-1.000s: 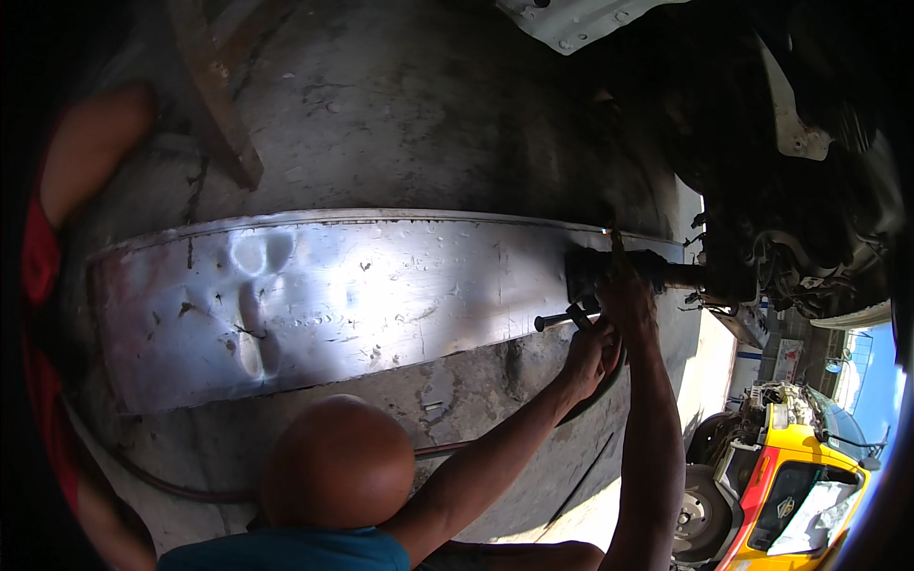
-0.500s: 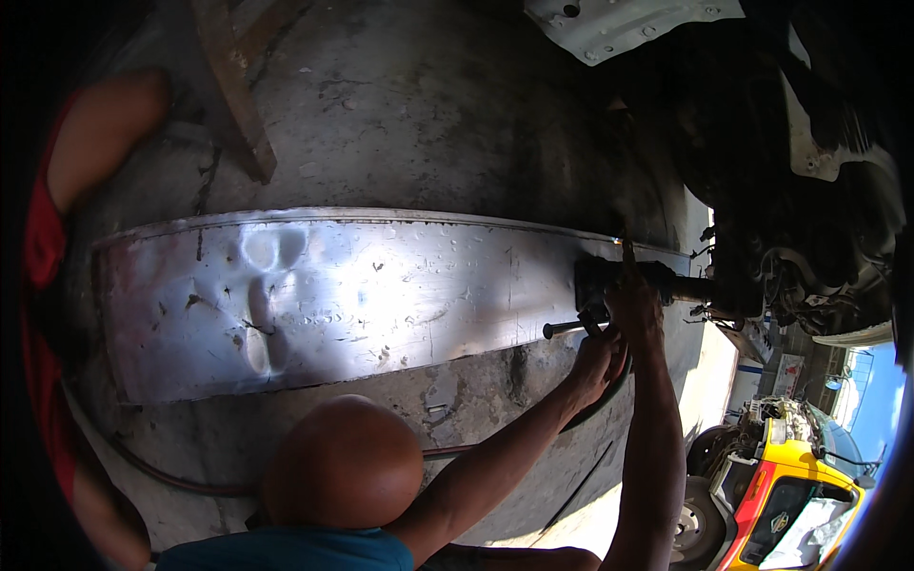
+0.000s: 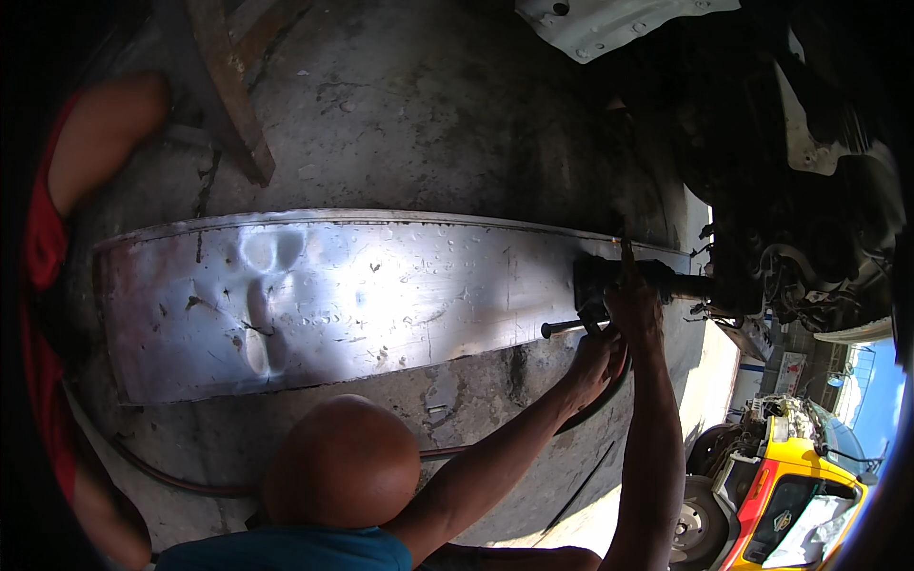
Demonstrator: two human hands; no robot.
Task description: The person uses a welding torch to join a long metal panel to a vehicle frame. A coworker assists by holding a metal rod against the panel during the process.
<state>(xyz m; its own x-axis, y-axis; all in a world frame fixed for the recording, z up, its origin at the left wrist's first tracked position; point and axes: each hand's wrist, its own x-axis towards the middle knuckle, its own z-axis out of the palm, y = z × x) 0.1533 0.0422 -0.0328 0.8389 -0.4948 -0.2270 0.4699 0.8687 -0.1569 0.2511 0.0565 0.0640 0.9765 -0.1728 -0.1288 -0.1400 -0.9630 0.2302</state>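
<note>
lengthwise, broad floor (image 3: 409, 143) edges the metal sheet (image 3: 457, 295).

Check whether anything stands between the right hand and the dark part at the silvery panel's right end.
Nothing visible does: the right hand overlaps the dark part in view, though contact is unclear. The hose curves below the left hand.

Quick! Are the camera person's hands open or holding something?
Left hand: not in view.
Right hand: not in view.
Blue-shirted co-worker's hands: at the dark block, grips unclear.
</note>
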